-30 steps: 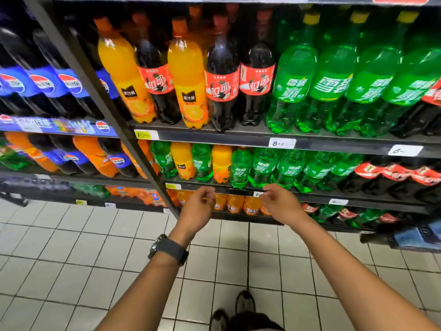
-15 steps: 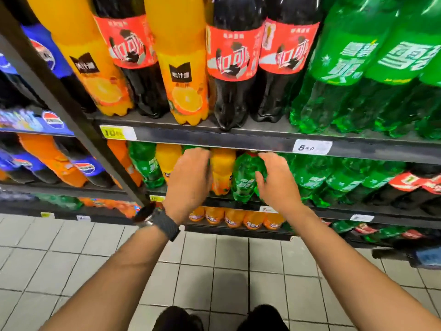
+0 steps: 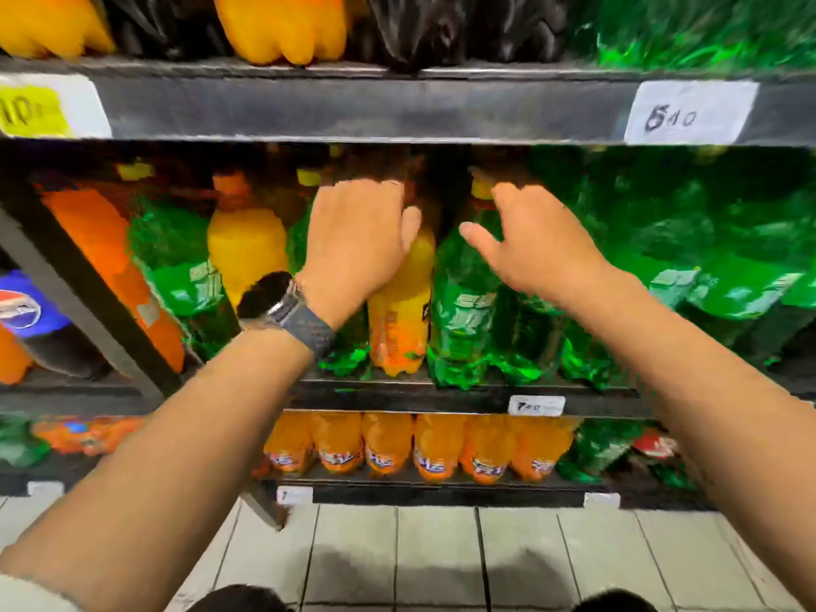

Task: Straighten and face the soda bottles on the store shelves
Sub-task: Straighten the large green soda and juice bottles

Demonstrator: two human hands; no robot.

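The middle shelf [image 3: 441, 393] carries a mixed row of orange and green soda bottles. My left hand [image 3: 357, 245], with a watch on its wrist, lies over the upper part of an orange bottle [image 3: 399, 320] whose label faces sideways. My right hand [image 3: 530, 245] rests on the shoulder of the green bottle [image 3: 463, 329] right beside it, fingers spread. Whether either hand grips its bottle is unclear: the fingers reach behind the bottles and the picture is blurred. Another orange bottle [image 3: 247, 249] stands further left.
The upper shelf edge [image 3: 353, 108] with price tags hangs just above my hands and holds large orange, dark cola and green bottles. Small orange bottles [image 3: 410, 448] line the bottom shelf. A dark upright post [image 3: 88, 302] stands at left. Tiled floor [image 3: 441, 558] lies below.
The view has closed in on the middle shelf. Both hands have risen from the bottle bodies to their upper parts, the left on the orange bottle, the right on the green one.
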